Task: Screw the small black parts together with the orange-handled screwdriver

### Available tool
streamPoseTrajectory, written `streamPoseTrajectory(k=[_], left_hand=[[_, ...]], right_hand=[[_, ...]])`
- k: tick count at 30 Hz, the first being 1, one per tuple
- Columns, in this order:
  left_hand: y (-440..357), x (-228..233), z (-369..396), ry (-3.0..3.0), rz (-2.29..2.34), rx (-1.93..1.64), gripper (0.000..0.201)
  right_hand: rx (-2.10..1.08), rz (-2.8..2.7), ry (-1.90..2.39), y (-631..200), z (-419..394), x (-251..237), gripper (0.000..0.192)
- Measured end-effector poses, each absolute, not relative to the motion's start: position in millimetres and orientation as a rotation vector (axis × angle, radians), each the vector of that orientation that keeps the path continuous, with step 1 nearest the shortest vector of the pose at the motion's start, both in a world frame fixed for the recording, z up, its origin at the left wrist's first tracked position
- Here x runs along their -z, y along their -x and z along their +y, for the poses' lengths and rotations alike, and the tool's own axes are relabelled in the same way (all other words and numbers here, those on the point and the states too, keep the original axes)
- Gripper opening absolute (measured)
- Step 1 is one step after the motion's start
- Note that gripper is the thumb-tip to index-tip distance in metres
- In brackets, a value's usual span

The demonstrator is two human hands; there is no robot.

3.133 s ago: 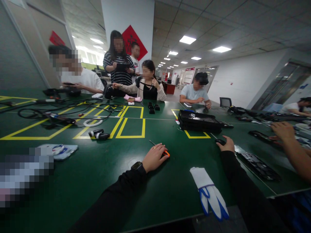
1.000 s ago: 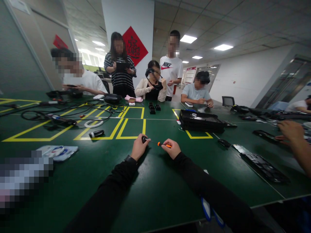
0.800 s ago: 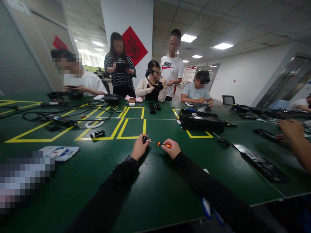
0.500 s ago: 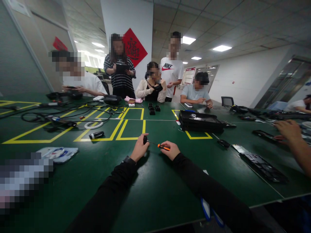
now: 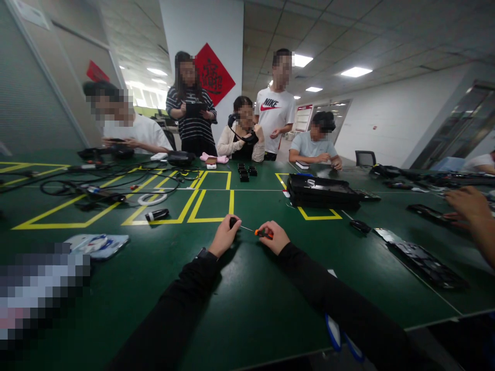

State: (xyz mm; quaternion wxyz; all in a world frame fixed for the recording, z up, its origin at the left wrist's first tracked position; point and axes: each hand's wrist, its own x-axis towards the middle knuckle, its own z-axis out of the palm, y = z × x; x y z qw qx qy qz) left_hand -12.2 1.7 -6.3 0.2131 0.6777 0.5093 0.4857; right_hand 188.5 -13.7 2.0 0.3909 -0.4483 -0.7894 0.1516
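Both my hands rest on the green table (image 5: 247,293) in front of me. My left hand (image 5: 225,238) is closed around a small black part (image 5: 232,222). My right hand (image 5: 274,237) grips a small screwdriver with an orange handle (image 5: 264,233). Its thin metal shaft points left, with the tip at the black part. Both arms wear black sleeves. A white and blue glove (image 5: 340,340) lies near the table's front edge, mostly hidden under my right arm.
A stack of black trays (image 5: 320,191) stands ahead on the right, with flat black parts (image 5: 425,264) and a small black piece (image 5: 360,225) beside it. Cables (image 5: 96,183), a white tape ring (image 5: 152,198) and yellow floor-tape boxes lie left. Several people sit or stand across the table. Another person's hand (image 5: 469,206) reaches in at right.
Three seconds ago my left hand covered the screwdriver on the table and my right touched a black piece at right. Now the right holds the screwdriver against the part in my left.
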Motion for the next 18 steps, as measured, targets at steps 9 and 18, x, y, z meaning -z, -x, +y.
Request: streamPoseTrajectory(k=[9, 18], left_hand=[[5.9, 0.4, -6.4, -1.905, 1.392, -1.332, 0.021], [7.0, 1.3, -5.7, -1.875, 1.436, -1.311, 0.023]], right_hand=[[-0.393, -2.045, 1.248, -189.9, -6.6, 3.6, 0.011], [-0.341, -2.094, 1.234, -190.3, -9.4, 2.3, 0.008]])
